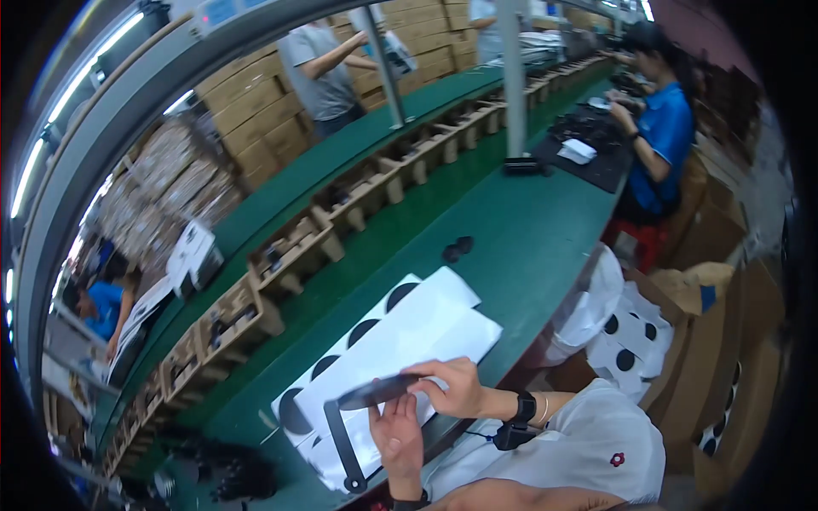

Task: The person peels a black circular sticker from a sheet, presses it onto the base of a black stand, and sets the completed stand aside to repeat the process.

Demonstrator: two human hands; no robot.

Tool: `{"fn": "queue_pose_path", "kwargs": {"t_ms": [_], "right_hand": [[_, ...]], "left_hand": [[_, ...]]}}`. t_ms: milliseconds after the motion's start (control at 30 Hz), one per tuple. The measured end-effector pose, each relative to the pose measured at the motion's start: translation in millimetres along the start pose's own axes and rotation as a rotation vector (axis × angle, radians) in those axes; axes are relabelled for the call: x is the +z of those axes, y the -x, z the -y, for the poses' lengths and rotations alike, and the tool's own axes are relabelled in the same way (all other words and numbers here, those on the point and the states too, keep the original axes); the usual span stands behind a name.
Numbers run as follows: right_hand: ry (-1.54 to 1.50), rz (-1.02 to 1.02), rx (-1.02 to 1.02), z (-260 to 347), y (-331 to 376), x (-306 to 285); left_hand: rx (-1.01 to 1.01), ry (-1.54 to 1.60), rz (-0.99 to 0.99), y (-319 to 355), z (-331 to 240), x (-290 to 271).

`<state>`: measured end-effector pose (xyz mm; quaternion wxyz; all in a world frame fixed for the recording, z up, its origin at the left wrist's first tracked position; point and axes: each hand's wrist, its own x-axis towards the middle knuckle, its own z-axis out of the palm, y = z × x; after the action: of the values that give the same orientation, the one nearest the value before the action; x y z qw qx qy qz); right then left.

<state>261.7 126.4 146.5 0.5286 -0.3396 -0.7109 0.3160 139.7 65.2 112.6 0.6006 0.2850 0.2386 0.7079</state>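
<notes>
I have the right hand (456, 387) clamped by thumb and fingers on the right-hand end of a black L-shaped part (375, 392). The left hand (398, 439) is palm up just below, its fingers raised with their tips at the part's underside; from here I cannot tell whether they grip it. The part is over the white sheets (409, 324) on the green bench (511, 255), and I see its slender arm (343, 447) drop from the left end to a round eyelet. The sheets overlap, with black discs (362, 330) in a row along their far side. Farther up the bench I make out dark round pieces (457, 249) lying together, and at the lower left a blurred heap of black items (230, 473). Beyond runs a line of cardboard trays (331, 247) holding small pieces. To the right, a co-worker (669, 128) in blue sits at a black mat (601, 175) bearing dark pieces and a small white item (577, 152).
</notes>
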Motion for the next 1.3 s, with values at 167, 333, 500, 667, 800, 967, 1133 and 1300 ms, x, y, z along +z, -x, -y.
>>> {"fn": "queue_pose_path", "kwargs": {"t_ms": [167, 333, 500, 667, 800, 967, 1133, 1300], "right_hand": [[-0.051, -0.570, 0.124, -83, -64, -139], [0.020, -1.014, 0.378, -205, -96, -312], [1.198, -0.551, 0.546, -194, -79, -361], [1.055, -0.523, 0.388, -169, -66, -313], [0.673, -0.406, 0.309, -124, -80, -239], [0.660, -0.185, -0.016, -64, -69, -156], [0.906, 0.167, -0.174, -64, -57, -112], [0.614, 0.223, -0.011, -80, -49, -129]], "left_hand": [[0.207, -0.565, 0.050, -15, -14, 27], [0.880, -1.558, -0.597, -17, -131, 3], [0.736, -1.705, -0.621, 7, -218, -70], [0.475, -1.863, -0.620, 39, -283, -172], [0.211, -1.940, -0.634, 60, -301, -252], [-0.073, -2.015, -0.664, 85, -328, -307], [0.015, -1.752, -0.616, 71, -322, -277], [0.255, -1.503, -0.658, 66, -316, -290]]}}
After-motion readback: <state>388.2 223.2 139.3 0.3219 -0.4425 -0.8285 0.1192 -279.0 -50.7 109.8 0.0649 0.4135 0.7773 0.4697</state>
